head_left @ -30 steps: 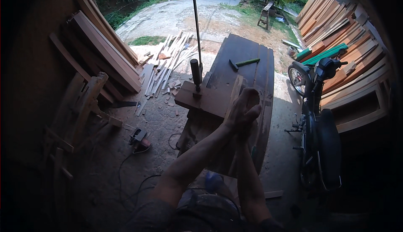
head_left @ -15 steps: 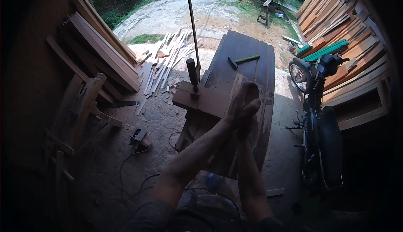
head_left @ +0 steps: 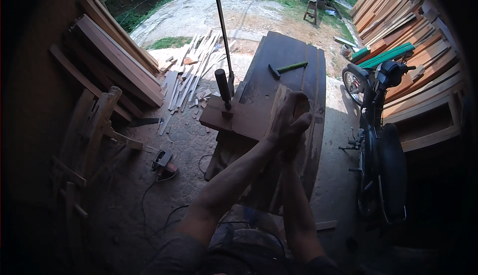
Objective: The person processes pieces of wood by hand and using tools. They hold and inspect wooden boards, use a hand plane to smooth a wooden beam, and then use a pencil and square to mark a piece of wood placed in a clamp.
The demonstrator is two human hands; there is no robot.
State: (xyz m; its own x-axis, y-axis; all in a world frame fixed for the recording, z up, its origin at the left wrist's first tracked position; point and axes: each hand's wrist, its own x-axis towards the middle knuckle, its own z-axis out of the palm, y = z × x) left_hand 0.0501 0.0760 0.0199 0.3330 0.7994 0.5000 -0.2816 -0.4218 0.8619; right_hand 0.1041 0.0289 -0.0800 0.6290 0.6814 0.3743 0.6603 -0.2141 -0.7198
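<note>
My left hand (head_left: 285,121) is closed above the dark wooden workbench (head_left: 281,51), over a narrow light strip of wood (head_left: 280,95). What it grips, if anything, is too dark to make out. Below and behind it, my right hand (head_left: 291,150) is pressed close against it, its fingers mostly hidden. Left of the hands lies a thick wooden board (head_left: 244,120), held down by a bar clamp (head_left: 223,86) with a dark handle and a long upright rod. A hammer (head_left: 289,68) with a green handle rests on the bench beyond my hands.
A power tool (head_left: 164,161) with a cord sits on the floor at left, near a rough wooden stand (head_left: 99,125). Thin offcuts (head_left: 191,70) litter the floor beyond. Planks (head_left: 119,58) lean at left. A motorbike (head_left: 378,140) stands at right before stacked timber (head_left: 423,61).
The view has shifted slightly, so the bench and clamp appear a little further left and higher. Both hands keep nearly the same place together, the left one turned slightly.
</note>
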